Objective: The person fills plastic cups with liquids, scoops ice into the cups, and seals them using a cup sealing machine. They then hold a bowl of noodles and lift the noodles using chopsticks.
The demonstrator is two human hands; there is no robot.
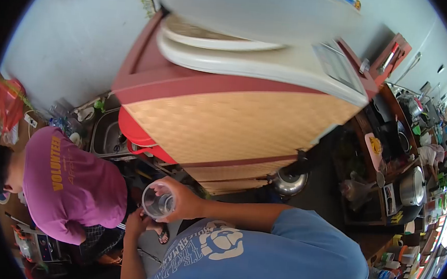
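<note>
Head view, nearest first: beyond the blue shirt (pixel 277 257), the right hand (pixel 185 201) has its fingers wrapped round a clear cup (pixel 148 209), which is held off any surface. The cup lies to the image-left of the right palm, its open mouth turned up toward the camera; its long axis runs roughly along the line of sight, a little aslant, and across the line of the right forearm. The right hand, being already on it, is the nearer one. The left hand (pixel 136 222) is close by the cup at the lower image-left, its arm rising from the bottom edge; whether its fingers touch the cup or grip something small cannot be told.

No bench carries the cup. Lower down, a foot in a sandal (pixel 163 233) shows near the floor. To the image-left, just past the left hand, a co-worker in a purple shirt (pixel 83 186) leans by a metal sink (pixel 98 138), with a red basin (pixel 131 125) beside it. Ahead rises a large cabinet (pixel 224 124) with tan textured panels and a red-brown frame, pale rounded objects (pixel 228 64) on top. Farther off to the image-right, a dark stand holds a metal pot (pixel 412 186), and crowded kitchenware trails off toward the bright edge.
</note>
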